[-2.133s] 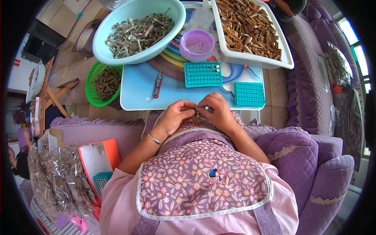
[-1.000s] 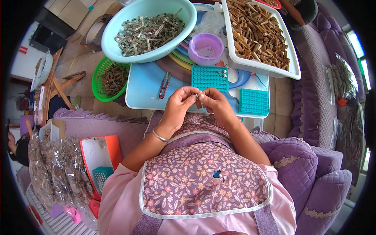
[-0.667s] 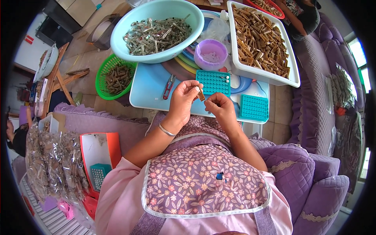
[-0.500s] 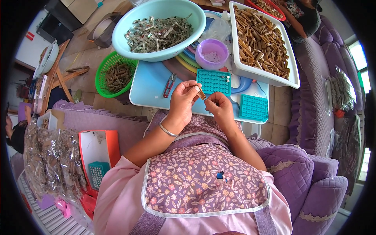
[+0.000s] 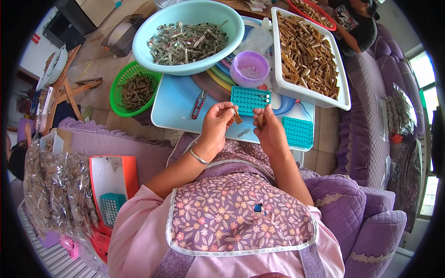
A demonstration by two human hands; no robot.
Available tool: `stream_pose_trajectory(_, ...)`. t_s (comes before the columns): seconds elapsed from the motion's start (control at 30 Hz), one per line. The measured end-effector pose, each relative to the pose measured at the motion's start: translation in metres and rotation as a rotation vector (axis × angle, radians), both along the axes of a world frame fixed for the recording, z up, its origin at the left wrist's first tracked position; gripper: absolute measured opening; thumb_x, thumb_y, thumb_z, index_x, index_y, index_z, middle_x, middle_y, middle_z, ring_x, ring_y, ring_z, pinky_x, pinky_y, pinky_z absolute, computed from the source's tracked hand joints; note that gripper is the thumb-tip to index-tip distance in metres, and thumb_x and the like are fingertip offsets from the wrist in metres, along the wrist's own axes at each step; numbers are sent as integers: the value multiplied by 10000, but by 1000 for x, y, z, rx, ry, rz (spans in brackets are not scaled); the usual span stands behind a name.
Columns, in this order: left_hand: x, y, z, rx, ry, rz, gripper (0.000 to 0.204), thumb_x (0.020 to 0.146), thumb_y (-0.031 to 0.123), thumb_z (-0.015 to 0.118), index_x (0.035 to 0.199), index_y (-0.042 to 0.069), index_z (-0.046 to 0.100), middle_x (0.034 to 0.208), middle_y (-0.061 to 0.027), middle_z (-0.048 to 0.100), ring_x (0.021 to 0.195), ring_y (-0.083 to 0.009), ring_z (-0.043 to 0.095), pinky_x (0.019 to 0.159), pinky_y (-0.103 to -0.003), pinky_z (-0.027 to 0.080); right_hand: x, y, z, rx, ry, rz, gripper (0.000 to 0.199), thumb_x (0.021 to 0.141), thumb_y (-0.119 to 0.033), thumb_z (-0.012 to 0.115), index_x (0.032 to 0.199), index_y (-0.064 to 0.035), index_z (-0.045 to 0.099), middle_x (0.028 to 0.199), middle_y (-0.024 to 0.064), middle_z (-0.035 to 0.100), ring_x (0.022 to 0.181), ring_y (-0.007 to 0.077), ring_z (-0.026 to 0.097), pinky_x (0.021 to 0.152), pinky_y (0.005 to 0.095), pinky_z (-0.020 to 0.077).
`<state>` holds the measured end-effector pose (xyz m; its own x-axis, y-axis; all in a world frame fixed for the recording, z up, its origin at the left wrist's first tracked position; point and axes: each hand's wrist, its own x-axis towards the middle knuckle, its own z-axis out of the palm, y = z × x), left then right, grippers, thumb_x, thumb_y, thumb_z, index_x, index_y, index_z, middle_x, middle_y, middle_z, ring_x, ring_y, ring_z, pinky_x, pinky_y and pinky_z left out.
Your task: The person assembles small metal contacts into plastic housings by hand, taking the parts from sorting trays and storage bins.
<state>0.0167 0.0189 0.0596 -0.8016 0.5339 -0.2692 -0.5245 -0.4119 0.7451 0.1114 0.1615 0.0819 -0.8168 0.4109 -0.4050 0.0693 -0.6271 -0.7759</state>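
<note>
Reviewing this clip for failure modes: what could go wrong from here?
1. The left hand pinches a small brown piece over the table's near edge; a slip would likely drop it into the lap.
2. The white tray, piled with brown sticks, overhangs the table's right edge and might tip if bumped.

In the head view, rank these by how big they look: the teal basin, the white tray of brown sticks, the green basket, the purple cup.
1. Teal basin and white tray: look alike, too close to rank.
2. Green basket.
3. Purple cup.
Fisheye bending makes apparent sizes unsure.
</note>
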Motion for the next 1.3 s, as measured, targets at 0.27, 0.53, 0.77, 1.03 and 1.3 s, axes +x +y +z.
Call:
stream_pose_trajectory(0.27, 6, 8, -5, -6, -15, -115, 188, 913, 90, 617, 1099, 68, 605, 995, -19, 656, 862, -89, 606, 782, -243, 499, -22, -10, -19, 292, 104, -79, 265, 966, -128, 540, 1157, 48, 591, 1074, 107, 643, 951, 151, 604, 841, 261, 487)
stream_pose_trajectory(0.53, -3, 15, -8, 24, 3, -53, 160, 923, 86, 600, 1080, 58, 592, 989, -28, 646, 840, -110, 617, 786, -257, 516, -16, -18, 1, 756, 3, -31, 154, 906, -61, 610, 1038, -10, 670, 951, 83, 686, 827, 130, 634, 733, 259, 509)
stream_pose_trajectory(0.77, -1, 15, -1, 44, -1, -125, 163, 924, 73, 590, 1083, 38, 579, 974, -40, 639, 838, -116, 621, 784, -264, 520, -27, -7, -4, 1200, 45, -80, 140, 856, -34, 641, 990, -10, 676, 908, 105, 652, 829, 178, 630, 696, 280, 517)
stream_pose_trajectory(1.03, -5, 14, -16, 17, -2, -106, 187, 925, 69, 586, 1106, 25, 565, 987, -57, 632, 857, -140, 629, 806, -289, 536, -22, -17, -17, 639, 143, -191, 155, 874, -11, 649, 1025, 10, 623, 965, 86, 670, 841, 131, 632, 735, 238, 511)
stream_pose_trajectory(1.3, -5, 17, -5, 90, 25, -83, 182, 914, 72, 606, 1092, 50, 578, 1013, -20, 619, 865, -83, 590, 751, -233, 485, -20, -22, -16, 695, 135, -187, 182, 870, -22, 669, 1033, 11, 595, 917, 63, 665, 815, 96, 621, 703, 213, 499)
